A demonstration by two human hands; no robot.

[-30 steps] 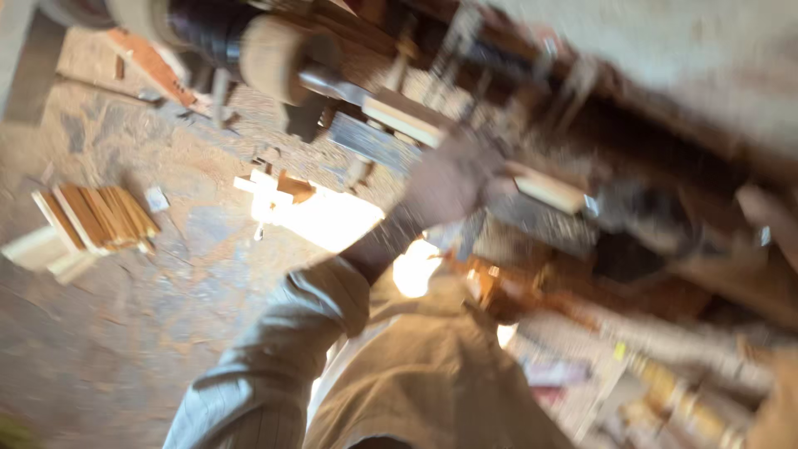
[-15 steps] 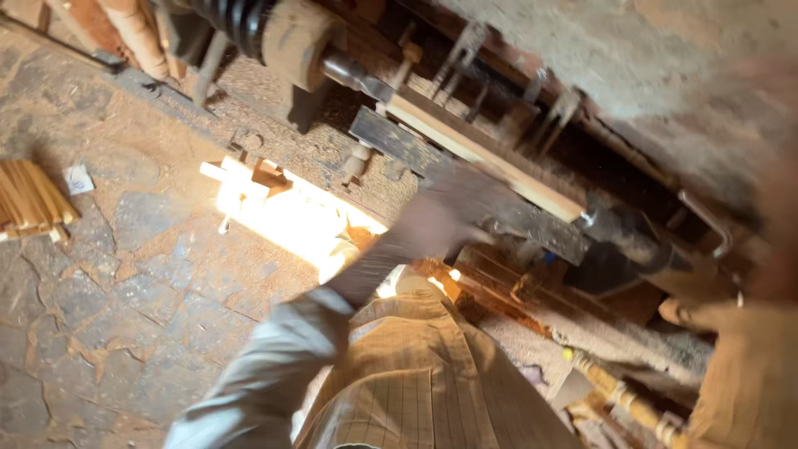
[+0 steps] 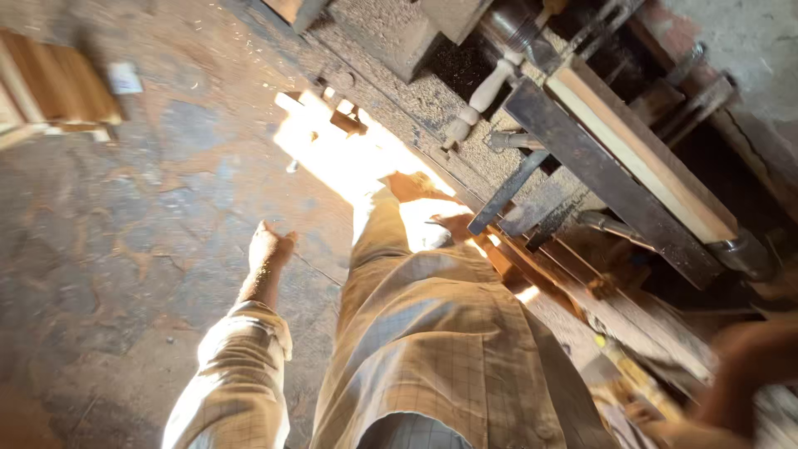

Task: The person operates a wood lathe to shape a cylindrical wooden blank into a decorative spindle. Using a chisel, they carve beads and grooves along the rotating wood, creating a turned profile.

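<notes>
My left hand (image 3: 270,248) hangs beside my leg above the stone floor, fingers loosely apart and holding nothing. My right hand (image 3: 744,353) is only a blurred brown shape at the lower right edge, close to the machine bed; I cannot make out its grip. A long pale wooden plank (image 3: 640,158) lies on the dark metal frame (image 3: 598,179) of a wood lathe that runs diagonally across the upper right. A pale turned spindle (image 3: 486,91) stands beside the frame. My checked trouser leg (image 3: 432,333) fills the lower middle.
A stack of wooden slats (image 3: 54,83) lies on the floor at the upper left, with a small white piece (image 3: 125,79) beside it. A bright patch of sunlight (image 3: 349,158) falls on the floor by my foot (image 3: 407,187). Sawdust covers the lathe base (image 3: 399,50).
My left arm was stretched toward the lathe frame; it has now dropped back to my side. The view has swung toward the floor and come closer.
</notes>
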